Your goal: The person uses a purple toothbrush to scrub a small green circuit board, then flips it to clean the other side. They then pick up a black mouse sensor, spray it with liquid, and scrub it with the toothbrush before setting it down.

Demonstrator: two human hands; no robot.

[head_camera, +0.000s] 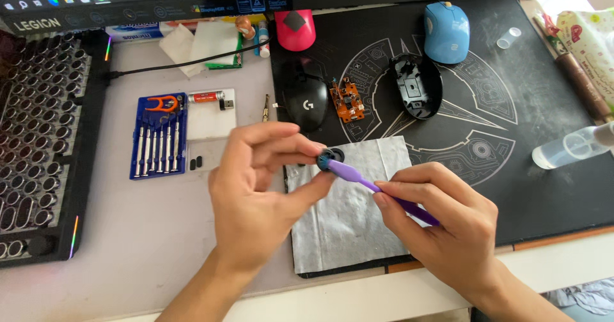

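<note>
I see my left hand (256, 188) pinching a small black wheel (330, 157) between thumb and fingers, above the grey cloth (345, 213). My right hand (441, 223) is clamped on one purple brush (377, 186); its long axis runs from lower right up-left, bristles touching the wheel. I count two whole mice, pink (295, 29) and blue (446, 32), two black shell halves (306, 98), one orange circuit board (347, 99)

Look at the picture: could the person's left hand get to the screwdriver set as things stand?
Probably yes, once freed. The left hand pinches a small black wheel, so it is occupied. The screwdriver set lies open on the desk just beyond it, with nothing between.
</note>
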